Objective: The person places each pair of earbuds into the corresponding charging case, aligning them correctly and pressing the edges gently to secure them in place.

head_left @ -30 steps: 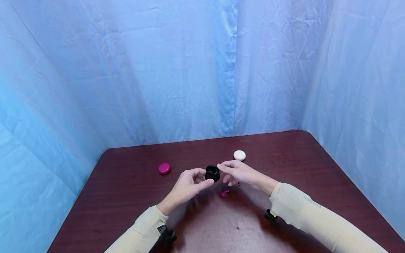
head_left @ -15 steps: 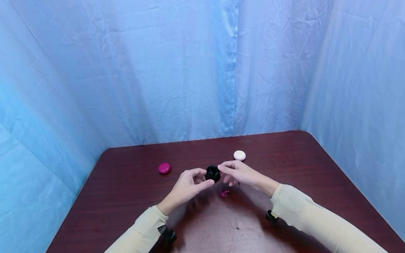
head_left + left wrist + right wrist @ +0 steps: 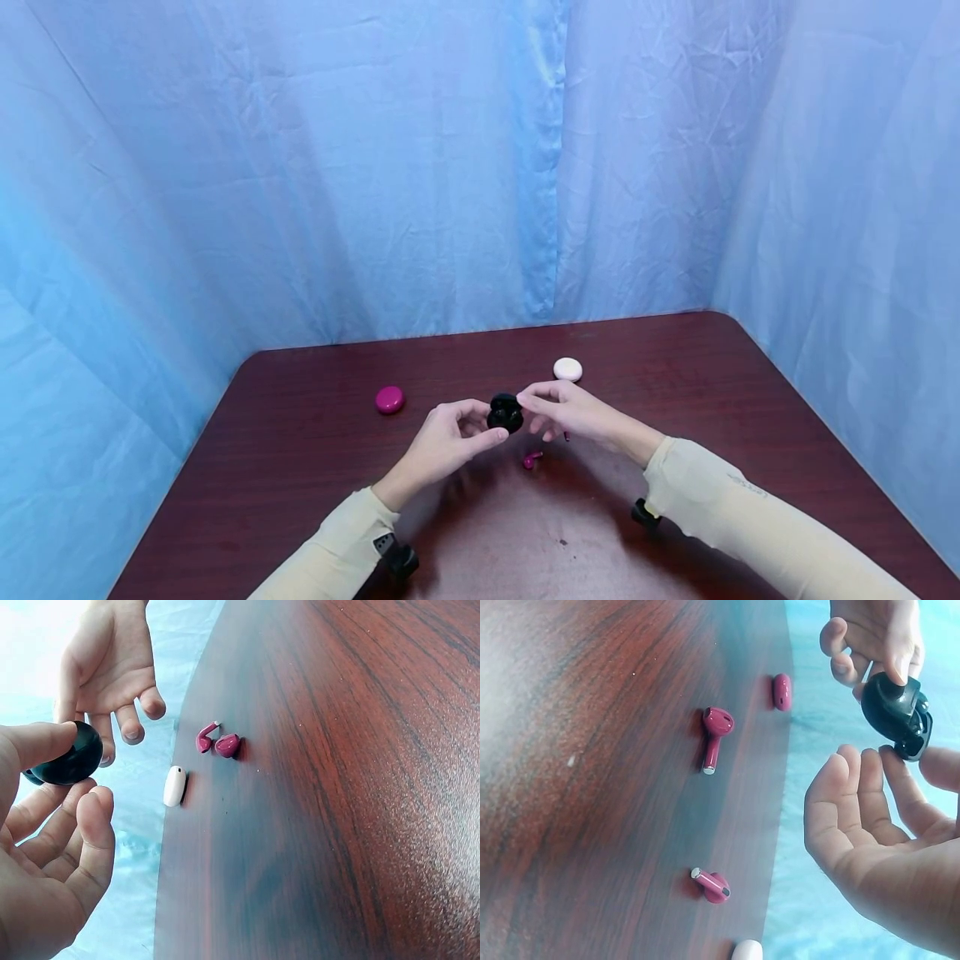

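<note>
A black earbud case [image 3: 504, 414] is held up over the table, its lid raised and dark shapes showing inside. My left hand [image 3: 442, 442] pinches the case's body from the left, thumb in front. From the other side my right hand [image 3: 573, 410] has its thumb and index finger at the lid's edge, and its other fingers are loosely bent below. The right wrist view shows the raised lid [image 3: 915, 742] between that thumb and index fingertip. Under the hands lie two magenta earbuds, one with a rounded head [image 3: 718, 724] and another [image 3: 712, 887] nearer the white case.
A round magenta case [image 3: 389, 400] sits at the left of the dark wooden table [image 3: 300, 467]. Behind my right hand is a white round case [image 3: 567, 369]. Blue curtains [image 3: 420, 167] enclose the table at the back and sides.
The black case has shifted very slightly and its lid shows a little more of its face. Both hands stay almost in place.
</note>
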A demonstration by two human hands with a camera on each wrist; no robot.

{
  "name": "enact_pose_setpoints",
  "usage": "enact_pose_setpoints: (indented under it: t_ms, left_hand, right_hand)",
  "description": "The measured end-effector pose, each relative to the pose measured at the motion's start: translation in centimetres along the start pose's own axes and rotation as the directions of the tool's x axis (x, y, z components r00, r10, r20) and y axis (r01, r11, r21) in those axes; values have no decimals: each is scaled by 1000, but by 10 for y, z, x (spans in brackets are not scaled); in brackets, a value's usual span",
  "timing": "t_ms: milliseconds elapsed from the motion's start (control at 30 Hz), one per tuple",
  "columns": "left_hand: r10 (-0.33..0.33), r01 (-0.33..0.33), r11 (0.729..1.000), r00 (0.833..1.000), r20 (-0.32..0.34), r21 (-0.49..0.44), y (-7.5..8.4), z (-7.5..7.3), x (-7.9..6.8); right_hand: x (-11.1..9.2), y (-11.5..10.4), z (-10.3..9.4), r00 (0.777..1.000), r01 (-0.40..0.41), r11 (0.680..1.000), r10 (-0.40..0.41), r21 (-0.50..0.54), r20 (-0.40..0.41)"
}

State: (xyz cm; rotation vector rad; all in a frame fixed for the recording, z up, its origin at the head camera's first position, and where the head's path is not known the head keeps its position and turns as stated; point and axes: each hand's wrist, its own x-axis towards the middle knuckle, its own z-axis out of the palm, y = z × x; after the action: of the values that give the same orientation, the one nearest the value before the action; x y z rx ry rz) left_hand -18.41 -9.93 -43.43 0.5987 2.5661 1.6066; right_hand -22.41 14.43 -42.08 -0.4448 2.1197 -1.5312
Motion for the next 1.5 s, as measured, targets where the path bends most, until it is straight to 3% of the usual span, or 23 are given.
enact_pose_setpoints:
  t_ms: [1033,1500]
  left_hand:
    - [8,-9,1000,1000,-9,-22,-2,1,2]
    - [-30,30,999,1000,-5,-33,-2,5,6]
  right_hand:
    - [-1,7,-4,985,155,987,-159,52,74]
    - [0,11,-6,990,134,990,-135,36,40]
